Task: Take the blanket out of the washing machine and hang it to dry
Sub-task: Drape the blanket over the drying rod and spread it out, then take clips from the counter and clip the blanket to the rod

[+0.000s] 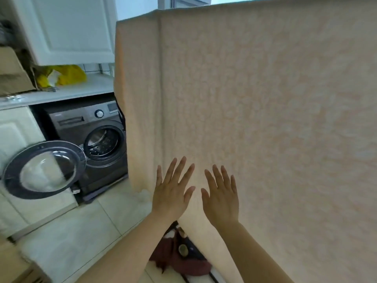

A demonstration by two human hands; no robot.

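The peach fleece blanket [255, 109] hangs in a broad sheet in front of the person, draped over something along its top edge; the support itself is hidden by the fabric, so it may be a rail or a line. A fold runs down near its left side, and its lower edge hangs just above the tiled floor [85, 227].

The left hand [171, 193] and the right hand [221, 199] are both raised flat toward the cloth, fingers straight and spread, gripping nothing. Whether the palms actually press the fabric or hover just off it cannot be told from this angle.

To the left, the grey front-loading washing machine [85, 127] stands under the counter with its door [43, 170] swung wide, and the drum [104, 144] looks empty.

Judged from this, the removal is done and the hanging is essentially done. What appears left is smoothing the fold and evening the drape, and perhaps closing the machine door.
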